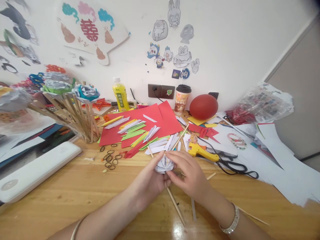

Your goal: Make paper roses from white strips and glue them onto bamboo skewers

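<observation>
Above the near middle of the wooden table, both hands close around a white folded-paper flower [164, 165] with pointed petals. My left hand [151, 176] cups it from the left and below. Thumb and fingers of my right hand [191, 171] grip its right side and top edge. Part of the flower is hidden by the fingers. Below the hands a wooden stick [176, 206] slants toward me, and a translucent rod [193, 210] lies beside it. Just beyond are folded paper strips [133, 131] in white, green and yellow, lying on red paper sheets [166, 115].
A yellow glue gun [203, 153] and black-handled scissors [235, 166] lie right of the hands. Rubber bands [109, 156] are scattered left. Behind stand a bundle of sticks [80, 116], a yellow drink bottle [120, 95], a lidded cup [182, 101] and a red balloon [203, 107].
</observation>
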`<action>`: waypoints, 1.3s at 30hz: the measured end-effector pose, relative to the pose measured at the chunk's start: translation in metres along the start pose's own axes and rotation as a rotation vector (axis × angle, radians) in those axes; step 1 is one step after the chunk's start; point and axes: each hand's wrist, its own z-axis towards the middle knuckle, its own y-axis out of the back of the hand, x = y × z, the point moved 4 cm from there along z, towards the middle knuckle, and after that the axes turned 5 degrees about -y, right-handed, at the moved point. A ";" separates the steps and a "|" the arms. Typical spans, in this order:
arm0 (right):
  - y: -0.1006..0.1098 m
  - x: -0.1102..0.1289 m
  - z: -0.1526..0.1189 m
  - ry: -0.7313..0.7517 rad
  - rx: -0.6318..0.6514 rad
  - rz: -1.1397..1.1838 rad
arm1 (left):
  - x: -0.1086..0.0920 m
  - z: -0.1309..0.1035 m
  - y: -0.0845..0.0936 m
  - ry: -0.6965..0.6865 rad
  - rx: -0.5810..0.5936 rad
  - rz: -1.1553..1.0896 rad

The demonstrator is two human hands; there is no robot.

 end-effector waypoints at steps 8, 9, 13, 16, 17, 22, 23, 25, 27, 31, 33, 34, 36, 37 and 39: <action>-0.006 0.003 -0.001 0.096 0.020 -0.188 | 0.000 0.003 0.005 -0.047 -0.045 0.003; -0.007 0.003 -0.001 0.094 0.016 -0.194 | 0.000 0.003 0.005 -0.047 -0.048 0.004; -0.008 0.004 -0.003 0.066 -0.001 -0.138 | 0.000 0.001 0.003 -0.039 -0.024 0.025; -0.007 0.003 -0.003 0.031 -0.007 -0.096 | 0.000 0.002 0.004 -0.026 -0.039 0.024; -0.006 0.002 -0.002 0.033 -0.001 -0.087 | 0.001 0.002 0.005 -0.021 -0.058 0.017; -0.004 -0.002 -0.001 0.052 0.059 -0.009 | 0.002 0.004 0.008 -0.003 -0.105 -0.007; -0.004 -0.003 0.000 0.033 0.060 0.015 | 0.002 0.004 0.007 -0.003 -0.104 -0.009; -0.003 -0.006 0.001 -0.023 0.045 0.071 | 0.002 0.003 0.007 -0.007 -0.094 -0.008; -0.002 -0.008 0.001 -0.083 0.023 0.127 | 0.002 0.001 0.005 -0.014 -0.072 -0.001; -0.003 -0.010 0.002 -0.147 0.000 0.191 | 0.003 0.000 0.003 -0.015 -0.016 0.004; -0.003 -0.010 0.002 -0.138 0.004 0.198 | 0.003 -0.001 0.004 -0.004 -0.016 0.004; -0.003 -0.010 0.002 -0.127 0.008 0.195 | 0.003 0.000 0.004 0.003 -0.026 0.005; -0.003 -0.010 0.001 -0.109 0.020 0.183 | 0.004 0.000 0.005 0.016 -0.052 0.008; -0.003 -0.010 0.001 -0.100 0.031 0.177 | 0.004 0.001 0.005 0.020 -0.062 0.009; -0.003 -0.010 0.000 -0.088 0.056 0.176 | 0.005 0.002 0.005 0.023 -0.078 0.008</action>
